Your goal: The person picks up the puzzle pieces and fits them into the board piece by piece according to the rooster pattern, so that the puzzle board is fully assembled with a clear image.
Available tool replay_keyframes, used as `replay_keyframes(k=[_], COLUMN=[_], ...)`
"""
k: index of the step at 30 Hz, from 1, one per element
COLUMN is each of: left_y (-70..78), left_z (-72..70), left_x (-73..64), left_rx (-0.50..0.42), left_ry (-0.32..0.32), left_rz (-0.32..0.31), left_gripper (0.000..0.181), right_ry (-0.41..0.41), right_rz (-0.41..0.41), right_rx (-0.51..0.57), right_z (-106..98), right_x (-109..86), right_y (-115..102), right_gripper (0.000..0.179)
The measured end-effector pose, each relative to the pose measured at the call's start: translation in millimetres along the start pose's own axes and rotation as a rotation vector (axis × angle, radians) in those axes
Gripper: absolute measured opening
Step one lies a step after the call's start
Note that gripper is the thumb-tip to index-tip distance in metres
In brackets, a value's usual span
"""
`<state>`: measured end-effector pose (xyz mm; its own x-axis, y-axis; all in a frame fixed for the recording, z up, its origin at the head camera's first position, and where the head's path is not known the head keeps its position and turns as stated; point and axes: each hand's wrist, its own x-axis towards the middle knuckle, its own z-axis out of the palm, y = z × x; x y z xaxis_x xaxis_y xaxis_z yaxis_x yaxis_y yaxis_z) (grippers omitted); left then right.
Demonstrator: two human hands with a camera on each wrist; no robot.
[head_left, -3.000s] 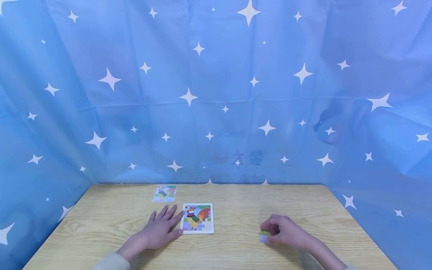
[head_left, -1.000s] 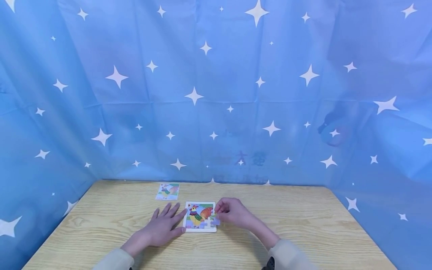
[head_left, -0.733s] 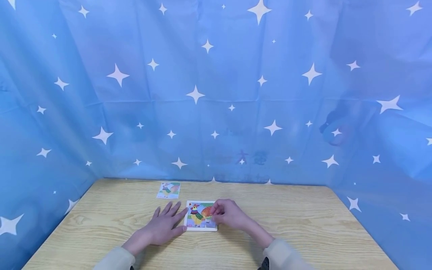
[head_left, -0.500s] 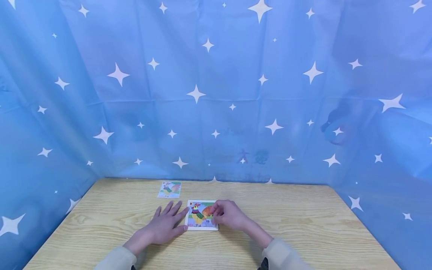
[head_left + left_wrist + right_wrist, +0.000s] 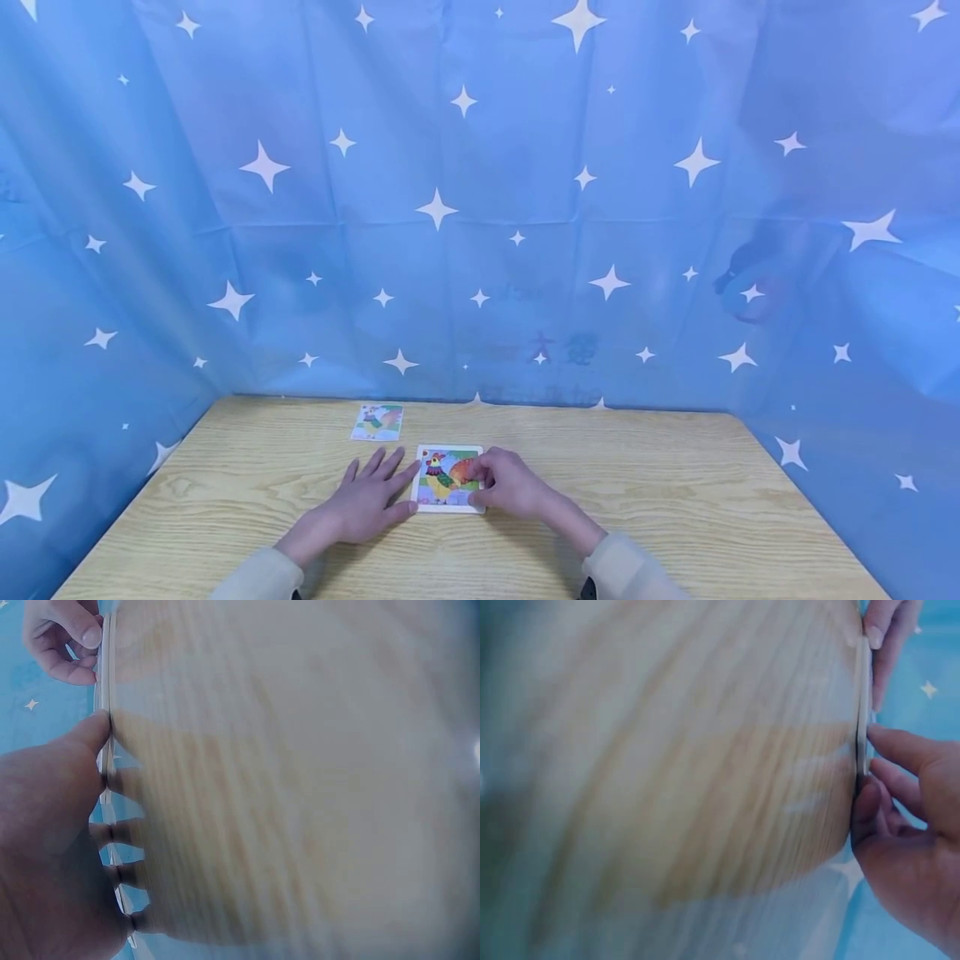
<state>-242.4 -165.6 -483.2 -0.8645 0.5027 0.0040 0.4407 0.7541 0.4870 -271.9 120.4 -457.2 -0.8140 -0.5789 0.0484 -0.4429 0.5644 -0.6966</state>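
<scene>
A rooster jigsaw puzzle [image 5: 438, 477] lies in a white tray [image 5: 450, 509] flat on the table. My left hand [image 5: 363, 507] is spread on the wood at the tray's left, thumb and index fingertip at its rim. With bent thumb and index finger my right hand [image 5: 517, 485] holds a puzzle piece at the tray's lower right corner; the fingertips hide most of that piece. In the right wrist view the tray [image 5: 863, 690] shows edge-on, with thumb and index finger at its face and the other fingers curled beside it.
Behind the left hand lies a paper card [image 5: 377, 422] with the same rooster picture. The wooden table [image 5: 645, 467] ends at a blue curtain [image 5: 525, 208] with white stars, which also hangs on both sides.
The right hand came from the right with a puzzle piece and set it into the tray's lower right gap. Its thumb has since slid down toward the corner. The left hand stays put.
</scene>
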Motion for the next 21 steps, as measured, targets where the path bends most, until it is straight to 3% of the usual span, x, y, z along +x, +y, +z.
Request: replay_keyframes(k=[7, 15, 21], left_y=[3.8, 3.0, 0.7], left_z=[-1.9, -1.7, -0.6], left_x=[-1.3, -0.9, 0.1], left_rx=[-0.004, -0.018, -0.015], left_ry=[0.002, -0.004, -0.012], left_rz=[0.001, 0.001, -0.01], left_gripper=[0.069, 0.07, 0.072], right_ry=[-0.019, -0.059, -0.08], right_rz=[-0.066, -0.164, -0.161], right_rx=[-0.079, -0.292, -0.345], right_z=[-1, -2, -2], right_x=[-4.4, -10.5, -10.4], right_y=[1, -3, -5], right_gripper=[0.023, 0.026, 0.027])
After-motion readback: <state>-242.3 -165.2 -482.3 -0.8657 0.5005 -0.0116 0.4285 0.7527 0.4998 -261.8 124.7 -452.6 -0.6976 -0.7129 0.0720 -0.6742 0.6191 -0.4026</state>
